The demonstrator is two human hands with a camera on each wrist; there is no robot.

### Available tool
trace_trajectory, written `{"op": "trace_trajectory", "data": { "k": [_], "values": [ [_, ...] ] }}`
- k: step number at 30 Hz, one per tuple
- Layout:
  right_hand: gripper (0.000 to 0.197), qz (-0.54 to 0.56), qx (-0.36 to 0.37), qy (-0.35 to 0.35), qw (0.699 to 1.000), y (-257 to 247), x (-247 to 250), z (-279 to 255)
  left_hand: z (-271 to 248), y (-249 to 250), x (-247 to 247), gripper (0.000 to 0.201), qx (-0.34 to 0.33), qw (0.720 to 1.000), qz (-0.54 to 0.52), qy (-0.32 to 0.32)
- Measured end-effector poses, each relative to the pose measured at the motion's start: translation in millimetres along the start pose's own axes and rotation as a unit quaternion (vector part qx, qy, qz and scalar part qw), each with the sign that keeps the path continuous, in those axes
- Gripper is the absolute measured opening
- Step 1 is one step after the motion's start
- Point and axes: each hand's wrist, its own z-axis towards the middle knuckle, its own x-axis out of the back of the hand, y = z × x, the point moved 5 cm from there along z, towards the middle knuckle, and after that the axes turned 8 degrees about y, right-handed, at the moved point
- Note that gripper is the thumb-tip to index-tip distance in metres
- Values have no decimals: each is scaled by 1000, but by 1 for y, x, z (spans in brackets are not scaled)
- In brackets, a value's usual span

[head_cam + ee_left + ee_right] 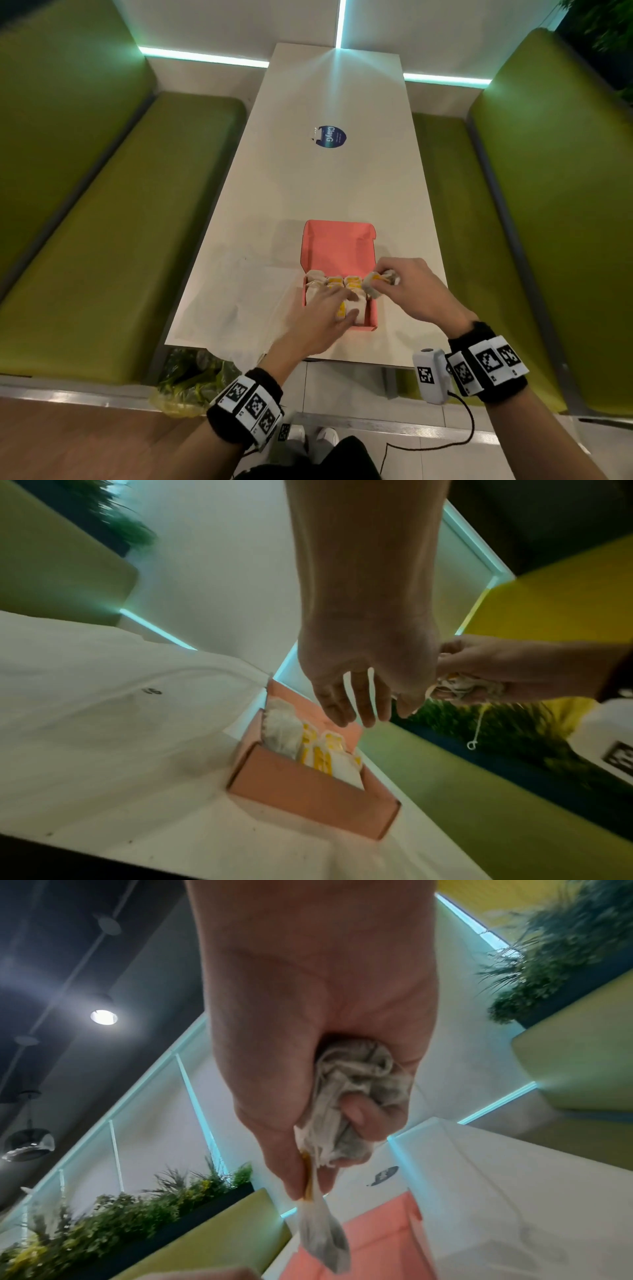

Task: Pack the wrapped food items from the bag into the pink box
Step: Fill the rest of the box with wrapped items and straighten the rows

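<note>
Right hand [416,291] grips wrapped item [376,282] above pink box [337,246] edge.

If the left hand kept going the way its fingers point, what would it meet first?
Most likely the wrapped items packed in the pink box; the left hand hovers open just over them, though depth is unclear.

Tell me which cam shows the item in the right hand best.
Right wrist: the wrapped food item fills the centre, crumpled paper bunched in the right hand, its grip curled round it. Head view shows it small at the pink box far right corner. Left wrist view catches it partly hidden.
</note>
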Motion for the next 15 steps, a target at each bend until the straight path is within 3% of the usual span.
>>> {"op": "trace_trajectory", "data": {
  "k": [2,4,9,15],
  "values": [
    [7,-19,-33,-6,999,16,-3,-3,0,10,-21,26,-84,990,105,-53],
    [3,-28,-59,-13,998,27,-9,-5,1,16,-40,34,-121,970,174,-114],
    [24,-16,-79,-17,997,40,-31,-7,9,8,-52,51,-74,942,275,-177],
    [4,19,-87,11,996,47,-50,5,4,1,-53,58,-64,942,281,-173]
  ]
}}
